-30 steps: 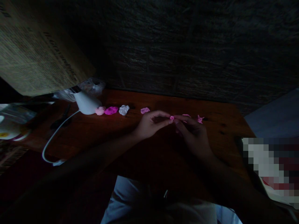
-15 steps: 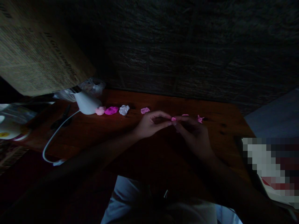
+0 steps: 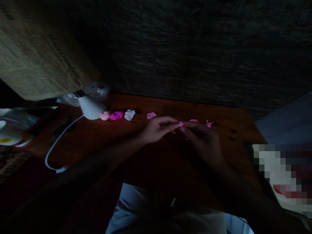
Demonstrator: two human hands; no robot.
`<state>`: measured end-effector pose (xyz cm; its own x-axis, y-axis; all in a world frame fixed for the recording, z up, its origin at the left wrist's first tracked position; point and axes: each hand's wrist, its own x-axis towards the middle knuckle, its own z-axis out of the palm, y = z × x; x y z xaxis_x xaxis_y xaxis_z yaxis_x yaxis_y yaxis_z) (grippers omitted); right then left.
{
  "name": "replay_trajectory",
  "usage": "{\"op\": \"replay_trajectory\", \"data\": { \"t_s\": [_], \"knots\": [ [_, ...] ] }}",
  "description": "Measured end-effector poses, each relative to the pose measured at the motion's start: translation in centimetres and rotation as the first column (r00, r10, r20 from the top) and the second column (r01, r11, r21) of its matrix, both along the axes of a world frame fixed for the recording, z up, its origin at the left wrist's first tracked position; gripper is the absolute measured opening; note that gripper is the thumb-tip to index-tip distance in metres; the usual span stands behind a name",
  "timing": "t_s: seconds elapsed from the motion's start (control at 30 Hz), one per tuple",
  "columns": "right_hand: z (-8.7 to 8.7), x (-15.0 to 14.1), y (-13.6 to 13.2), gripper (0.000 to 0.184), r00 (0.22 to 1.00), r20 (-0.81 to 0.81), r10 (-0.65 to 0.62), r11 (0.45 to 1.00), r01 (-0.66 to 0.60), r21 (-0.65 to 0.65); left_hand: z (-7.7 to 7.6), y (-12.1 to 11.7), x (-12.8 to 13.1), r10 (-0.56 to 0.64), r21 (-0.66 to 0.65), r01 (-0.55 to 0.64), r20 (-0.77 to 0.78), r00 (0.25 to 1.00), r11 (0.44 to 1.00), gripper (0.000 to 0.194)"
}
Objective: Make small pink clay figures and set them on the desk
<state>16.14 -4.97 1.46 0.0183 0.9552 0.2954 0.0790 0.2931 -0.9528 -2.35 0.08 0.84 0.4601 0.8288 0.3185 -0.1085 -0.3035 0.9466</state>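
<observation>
Between the fingertips of both hands is a small pink lump of modelling clay [image 3: 181,123], held above the table. My left hand [image 3: 159,129] pinches it from the left with thumb and forefinger. From the right, my right hand [image 3: 203,138] grips the same lump between thumb and fingers. Just behind the hands lie a flat pink clay piece [image 3: 151,115], another pink piece [image 3: 194,120] partly hidden by my right hand, and a small spiky pink piece [image 3: 209,123]. Farther left sit a pale pink lump [image 3: 104,115], a magenta lump [image 3: 116,115] and a white lump [image 3: 130,114].
A lamp with a white base [image 3: 90,109] and a newsprint-patterned shade [image 3: 48,55] stands at the left, its white cable [image 3: 50,151] looping over the table edge. Dark scissors [image 3: 63,126] lie beside it. A brick-patterned wall [image 3: 170,65] closes off the back of the wooden table [image 3: 234,113].
Both hands stay almost in place, their fingers shifting slightly around the pink lump. A little more of the pink piece behind my right hand shows now.
</observation>
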Motion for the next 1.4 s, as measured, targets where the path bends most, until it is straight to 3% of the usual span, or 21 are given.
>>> {"op": "replay_trajectory", "data": {
  "t_s": [0.23,0.67,0.9,1.23,1.4],
  "knots": [
    [-0.05,-0.16,-0.03,0.011,0.997,0.040,-0.061,0.998,0.060,0.013,-0.10,-0.07,0.07,0.006,-0.033,-0.006,0.011,1.000,0.999,0.029],
    [0.14,-0.42,-0.39,0.020,0.995,0.057,-0.080,0.997,0.080,-0.003,-0.14,-0.51,0.49,0.058,-0.127,-0.052,0.045,0.997,0.991,0.038],
    [0.21,-0.40,-0.47,0.017,0.993,0.076,-0.085,0.996,0.083,0.028,-0.26,-0.25,0.41,0.003,-0.252,0.017,0.076,0.997,0.967,0.042],
    [-0.21,-0.35,-0.35,0.020,0.995,0.062,-0.083,0.997,0.083,0.012,0.16,-0.67,0.42,0.019,-0.127,-0.015,0.028,0.999,0.992,0.036],
    [0.04,-0.38,-0.26,0.017,0.997,0.052,-0.060,0.998,0.060,0.011,0.24,-0.60,0.36,0.008,-0.136,-0.006,0.018,1.000,0.991,0.035]
  ]
}}
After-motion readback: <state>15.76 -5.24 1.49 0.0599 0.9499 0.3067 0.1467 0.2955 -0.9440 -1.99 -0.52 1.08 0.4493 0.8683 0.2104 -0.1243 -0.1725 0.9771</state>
